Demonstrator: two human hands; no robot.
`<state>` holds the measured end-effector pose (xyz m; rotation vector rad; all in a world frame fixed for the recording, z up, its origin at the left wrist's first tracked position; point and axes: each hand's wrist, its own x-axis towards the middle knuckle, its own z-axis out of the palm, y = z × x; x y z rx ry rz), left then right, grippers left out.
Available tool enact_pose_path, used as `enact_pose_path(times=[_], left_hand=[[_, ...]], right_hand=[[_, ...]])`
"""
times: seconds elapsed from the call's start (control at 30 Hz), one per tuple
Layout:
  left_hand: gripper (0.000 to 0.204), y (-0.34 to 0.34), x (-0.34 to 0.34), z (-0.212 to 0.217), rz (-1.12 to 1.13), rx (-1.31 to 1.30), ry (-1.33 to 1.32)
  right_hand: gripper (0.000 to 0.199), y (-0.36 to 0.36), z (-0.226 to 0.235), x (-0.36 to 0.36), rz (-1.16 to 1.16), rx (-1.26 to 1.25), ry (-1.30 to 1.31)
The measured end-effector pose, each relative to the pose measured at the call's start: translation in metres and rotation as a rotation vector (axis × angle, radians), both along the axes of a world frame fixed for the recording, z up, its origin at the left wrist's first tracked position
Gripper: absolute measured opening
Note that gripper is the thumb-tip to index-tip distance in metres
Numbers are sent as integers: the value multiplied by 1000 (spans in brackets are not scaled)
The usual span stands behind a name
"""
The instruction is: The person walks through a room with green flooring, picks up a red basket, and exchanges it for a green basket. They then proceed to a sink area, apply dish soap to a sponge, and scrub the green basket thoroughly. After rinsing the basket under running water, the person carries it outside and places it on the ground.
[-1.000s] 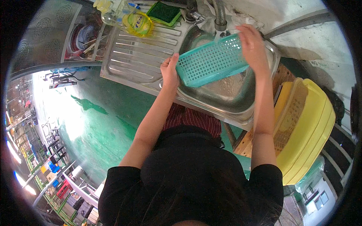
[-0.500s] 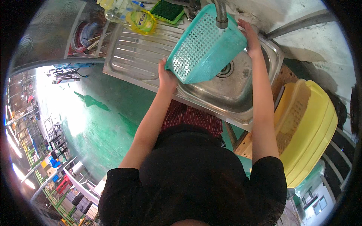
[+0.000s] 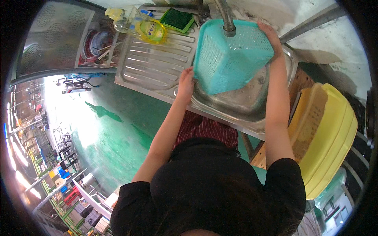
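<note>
Between my hands a turquoise plastic basket [image 3: 240, 65] with perforated walls is tipped over the steel sink [image 3: 236, 105], right under the metal faucet [image 3: 229, 29]. My left hand [image 3: 186, 83] is closed on the rim at its left lower corner. At the far right side my right hand [image 3: 272, 41] wraps round the basket's end; some of its fingers are hidden. Water drops glisten on the wet plastic. The basket covers the drain and part of the basin.
On the ribbed drainboard [image 3: 155, 59] to the left lie a bottle of yellow dish soap [image 3: 151, 30] and a green scouring pad in a tray [image 3: 177, 19]. Yellow plastic tubs [image 3: 328, 137] stand at the right. A wall [image 3: 334, 47] rises behind the sink.
The basket has turned so that more of its outer side and base faces up. Both hands have kept hold of it. The whole view has shifted slightly.
</note>
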<state>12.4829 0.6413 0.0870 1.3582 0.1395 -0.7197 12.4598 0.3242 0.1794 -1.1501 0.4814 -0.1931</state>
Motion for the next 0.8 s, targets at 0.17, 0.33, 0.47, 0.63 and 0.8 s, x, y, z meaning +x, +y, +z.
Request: enact_pose_path(times=[0.17,0.33,0.47,0.63,0.8], left_hand=[[50,-17,4,27,-96,-173,-43],[47,-40,18,49,66,-299,-146],[61,-49,32,45,150,-574,-13],[64,-59,34,39,224,-445,167],[63,-50,23,35,238,-388,203]], right_hand=[[52,8,33,11,208,-1040,128],[53,37,36,33,273,-1269,87],[18,42,6,48,264,-1181,-190],[23,73,36,42,280,-1304,-199],[27,92,35,42,251,-988,-282]])
